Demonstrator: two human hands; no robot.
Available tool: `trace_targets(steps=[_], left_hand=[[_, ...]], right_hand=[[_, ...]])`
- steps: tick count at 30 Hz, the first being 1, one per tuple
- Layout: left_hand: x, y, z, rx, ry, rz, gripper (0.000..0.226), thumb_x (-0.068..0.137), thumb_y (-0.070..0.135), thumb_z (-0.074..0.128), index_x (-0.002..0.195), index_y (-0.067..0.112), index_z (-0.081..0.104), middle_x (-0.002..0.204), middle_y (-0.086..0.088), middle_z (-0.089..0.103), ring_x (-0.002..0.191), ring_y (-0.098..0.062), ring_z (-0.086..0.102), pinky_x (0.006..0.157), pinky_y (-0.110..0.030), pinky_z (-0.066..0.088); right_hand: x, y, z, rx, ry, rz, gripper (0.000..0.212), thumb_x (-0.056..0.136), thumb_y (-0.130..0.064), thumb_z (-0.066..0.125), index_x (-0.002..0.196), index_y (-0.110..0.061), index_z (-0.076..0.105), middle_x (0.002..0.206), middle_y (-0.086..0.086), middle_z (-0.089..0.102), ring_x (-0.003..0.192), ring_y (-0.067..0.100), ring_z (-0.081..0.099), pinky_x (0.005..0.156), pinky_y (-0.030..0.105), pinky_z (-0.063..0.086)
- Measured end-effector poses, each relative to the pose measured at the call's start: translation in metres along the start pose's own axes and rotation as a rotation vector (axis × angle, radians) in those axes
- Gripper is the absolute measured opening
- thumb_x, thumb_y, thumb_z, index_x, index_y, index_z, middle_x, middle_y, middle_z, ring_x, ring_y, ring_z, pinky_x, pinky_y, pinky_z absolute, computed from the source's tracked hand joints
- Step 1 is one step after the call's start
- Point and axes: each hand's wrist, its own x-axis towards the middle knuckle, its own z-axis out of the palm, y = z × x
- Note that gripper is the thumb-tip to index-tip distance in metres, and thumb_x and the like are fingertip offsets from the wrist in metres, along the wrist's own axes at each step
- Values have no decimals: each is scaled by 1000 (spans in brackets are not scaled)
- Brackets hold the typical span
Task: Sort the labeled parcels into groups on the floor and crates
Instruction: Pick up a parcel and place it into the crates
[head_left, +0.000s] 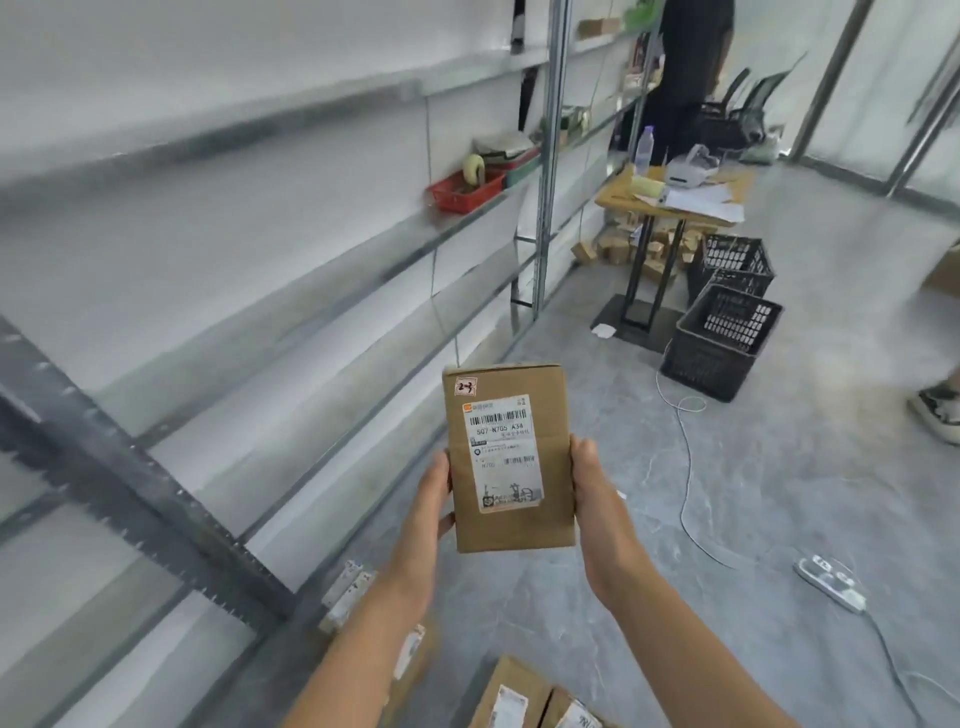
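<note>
You hold the parcel (511, 457) upright in front of you, clear of the floor, label side facing you. Your left hand (428, 499) grips its left edge and your right hand (595, 493) its right edge. Both thumbs press on the front, and the other fingers curl behind it, mostly hidden.

The likeliest slip is a misread. The parcel carries 2 markings, and sorting by the wrong 1 would put it in the wrong group. Both hands also hold only the lower half, so the carton could tip forward if you loosen either side.

It is a tall, narrow brown carton, creased faintly across the middle. Its white shipping label (506, 452) has barcodes and a code that seems to read 507-N705 A34. A small sticker (466, 386) with red handwriting sits at the top-left corner.

Below the parcel, more labelled cartons (519, 696) lie on the floor. Beyond it to the right stand 2 black crates (722, 343), and a white cable (685, 467) trailing between could catch your foot. Metal shelving (260, 260) runs to its left.
</note>
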Motion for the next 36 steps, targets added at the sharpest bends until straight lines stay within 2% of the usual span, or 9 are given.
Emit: trace_targets(steps=[3,6,10,15,18,23,28,32,36], left_hand=[[-31,32,-27,-5,70,46,50,101,71,18,138,60,51,141,29,58,137,1,46,116,-37,33],[-65,53,-63,-12,129,93,54,97,79,20,139,63,49,143,31,55,138,1,43,121,-44,27],[-123,65,-126,-4,229,123,66,87,92,25,141,62,47,152,24,48,147,-14,38,123,-59,21],[-225,67,-208,-41,411,172,54,98,76,23,139,57,53,140,26,60,138,-4,47,122,-52,28],[-293,59,-256,-68,510,169,56,97,77,23,137,56,55,134,29,62,130,3,51,121,-51,29],[-403,35,-324,-87,676,145,56,97,79,22,138,58,54,140,31,57,137,4,43,123,-51,25],[-500,10,-375,-135,870,144,59,96,80,23,140,55,54,141,29,57,136,6,44,123,-47,27],[-565,-15,-406,-183,1074,139,60,96,79,24,142,52,53,142,26,58,138,5,44,121,-49,32],[-617,-33,-429,-219,1247,143,51,100,74,19,137,60,53,141,28,58,136,7,44,111,-38,38]], right_hand=[[-12,-29,30,-25,-66,-35,57,105,-69,24,127,-41,69,122,-11,75,120,11,66,108,41,42],[-28,-48,71,-40,-146,-68,57,104,-71,25,127,-44,70,124,-14,74,124,10,63,111,41,38],[-64,-64,143,-54,-271,-99,56,107,-65,25,118,-38,73,114,-16,77,113,3,66,102,34,40],[-132,-52,246,-99,-417,-125,54,107,-64,26,112,-41,74,108,-23,77,112,1,64,109,37,36],[-182,-33,304,-141,-519,-109,55,104,-71,27,113,-45,74,115,-20,76,120,6,62,111,37,37],[-265,-5,395,-148,-720,-60,53,107,-64,29,116,-35,72,105,-20,78,110,3,65,101,33,45],[-339,26,478,-219,-918,-59,50,103,-70,31,123,-44,69,115,-27,74,123,3,59,118,40,36],[-396,48,538,-254,-1097,-20,50,108,-62,29,104,-39,73,98,-29,76,111,1,62,106,36,38],[-443,73,594,-296,-1277,12,56,106,-66,30,101,-37,78,107,-19,78,115,9,65,106,38,40]])
